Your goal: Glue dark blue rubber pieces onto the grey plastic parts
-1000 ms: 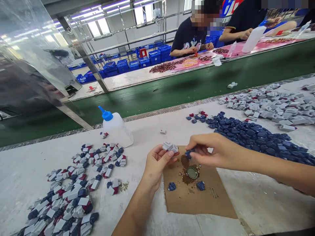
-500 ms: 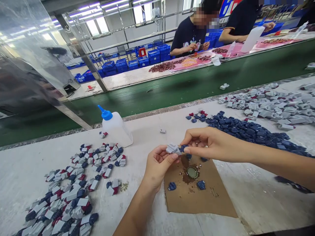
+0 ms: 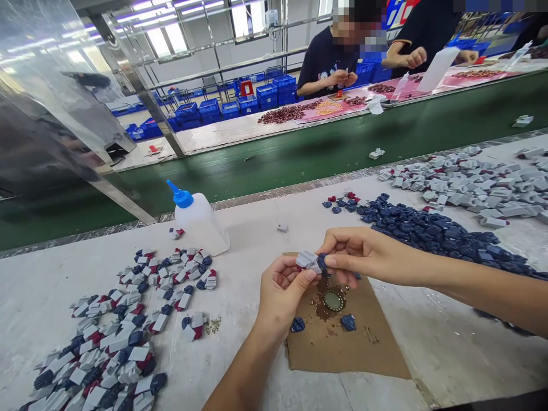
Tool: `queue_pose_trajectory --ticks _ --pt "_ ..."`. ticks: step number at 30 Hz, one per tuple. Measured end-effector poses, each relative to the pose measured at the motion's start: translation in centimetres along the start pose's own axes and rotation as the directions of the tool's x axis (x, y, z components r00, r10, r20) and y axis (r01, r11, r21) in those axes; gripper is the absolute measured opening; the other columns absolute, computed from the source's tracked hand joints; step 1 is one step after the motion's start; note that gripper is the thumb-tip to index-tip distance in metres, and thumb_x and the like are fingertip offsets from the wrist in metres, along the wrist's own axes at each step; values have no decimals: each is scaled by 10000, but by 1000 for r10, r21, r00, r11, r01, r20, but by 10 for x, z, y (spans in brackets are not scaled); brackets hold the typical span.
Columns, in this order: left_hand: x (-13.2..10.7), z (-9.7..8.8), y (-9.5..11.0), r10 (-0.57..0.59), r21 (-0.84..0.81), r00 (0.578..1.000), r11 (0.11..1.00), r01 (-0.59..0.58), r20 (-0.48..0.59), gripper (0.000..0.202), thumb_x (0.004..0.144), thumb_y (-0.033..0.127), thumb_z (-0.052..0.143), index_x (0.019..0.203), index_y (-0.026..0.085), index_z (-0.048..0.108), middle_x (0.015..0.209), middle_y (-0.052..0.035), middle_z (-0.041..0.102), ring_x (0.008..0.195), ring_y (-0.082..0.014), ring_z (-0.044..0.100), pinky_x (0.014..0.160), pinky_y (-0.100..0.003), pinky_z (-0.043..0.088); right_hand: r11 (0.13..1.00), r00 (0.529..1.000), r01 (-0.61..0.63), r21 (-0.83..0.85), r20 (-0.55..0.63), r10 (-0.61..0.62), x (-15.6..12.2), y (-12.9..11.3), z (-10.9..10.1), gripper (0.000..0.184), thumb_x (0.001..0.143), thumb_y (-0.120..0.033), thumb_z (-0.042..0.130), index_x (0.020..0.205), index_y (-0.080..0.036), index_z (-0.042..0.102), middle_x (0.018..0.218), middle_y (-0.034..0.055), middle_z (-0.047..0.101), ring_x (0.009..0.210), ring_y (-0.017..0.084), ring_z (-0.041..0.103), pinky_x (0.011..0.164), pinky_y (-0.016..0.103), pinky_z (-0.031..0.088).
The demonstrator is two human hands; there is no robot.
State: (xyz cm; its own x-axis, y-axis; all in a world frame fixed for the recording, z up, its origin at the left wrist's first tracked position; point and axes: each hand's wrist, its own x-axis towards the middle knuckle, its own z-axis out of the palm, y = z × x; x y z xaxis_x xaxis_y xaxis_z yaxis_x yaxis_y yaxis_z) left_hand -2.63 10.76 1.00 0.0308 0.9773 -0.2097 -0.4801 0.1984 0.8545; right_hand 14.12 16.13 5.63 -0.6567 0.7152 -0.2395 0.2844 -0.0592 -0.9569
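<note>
Between the fingers of my left hand [image 3: 285, 288] is a light grey plastic piece [image 3: 307, 260]. My right hand [image 3: 353, 255] pinches a dark blue piece [image 3: 322, 262] against its right end; whether the two are joined, I cannot tell. Both hands are above a brown cardboard sheet [image 3: 342, 351]. On that sheet sits a round cap [image 3: 333, 300] with a ridged rim, in a wet brown stain. Loose dark blue pieces [image 3: 348, 322] lie around it, some partly hidden behind my hands.
Mixed grey, blue and red assemblies [image 3: 115, 342] spread at left, near a white squeeze bottle [image 3: 199, 222] with a blue nozzle. Heaps of blue pieces [image 3: 432, 228] and grey pieces [image 3: 475, 182] lie at right. Beyond runs a green conveyor belt [image 3: 274, 165], with people working across it.
My hands, still holding the grey and blue pieces together, have shifted slightly right. The small grey pieces on the belt have moved left. Across the belt, the co-workers' hands have moved.
</note>
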Motion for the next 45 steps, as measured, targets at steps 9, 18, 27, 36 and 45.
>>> queue_pose_trajectory --ticks 9,18,27,36,45 --pt "1 -4 7 -32 -53 998 998 35 46 226 608 286 828 744 157 701 697 -2 729 598 -83 663 599 -164 541 998 995 16 53 -100 -11 -2 -5 7 346 758 -517 652 810 -195 537 535 -29 600 458 95 545 435 215 464" --pt "0 -2 12 -28 -19 999 999 27 -33 271 556 293 853 702 149 677 660 -5 710 620 -102 665 573 -173 534 998 982 61 -22 -176 -64 -1 -14 13 258 737 -438 680 763 -212 559 557 -15 613 490 117 587 422 223 485" --pt "-2 1 -1 21 13 1000 1000 -21 -19 214 602 280 825 705 164 677 650 8 699 602 -92 640 625 -199 531 998 991 53 25 -126 -50 0 -2 11 315 756 -491 662 778 -200 543 555 -22 608 503 107 583 460 223 487" --pt "0 2 -12 13 22 994 1000 -11 -111 181 656 251 790 751 161 664 682 2 708 651 -110 659 666 -221 530 989 963 77 128 -267 -41 6 26 28 396 764 -566 628 798 -184 528 536 -30 575 474 84 532 458 207 449" --pt "9 -2 -7 13 -26 988 1000 -17 -151 312 578 321 839 752 139 653 684 14 703 645 -80 666 628 -157 526 972 948 159 174 -303 -100 27 26 30 453 739 -629 610 781 -182 544 512 -52 525 443 81 495 418 203 402"
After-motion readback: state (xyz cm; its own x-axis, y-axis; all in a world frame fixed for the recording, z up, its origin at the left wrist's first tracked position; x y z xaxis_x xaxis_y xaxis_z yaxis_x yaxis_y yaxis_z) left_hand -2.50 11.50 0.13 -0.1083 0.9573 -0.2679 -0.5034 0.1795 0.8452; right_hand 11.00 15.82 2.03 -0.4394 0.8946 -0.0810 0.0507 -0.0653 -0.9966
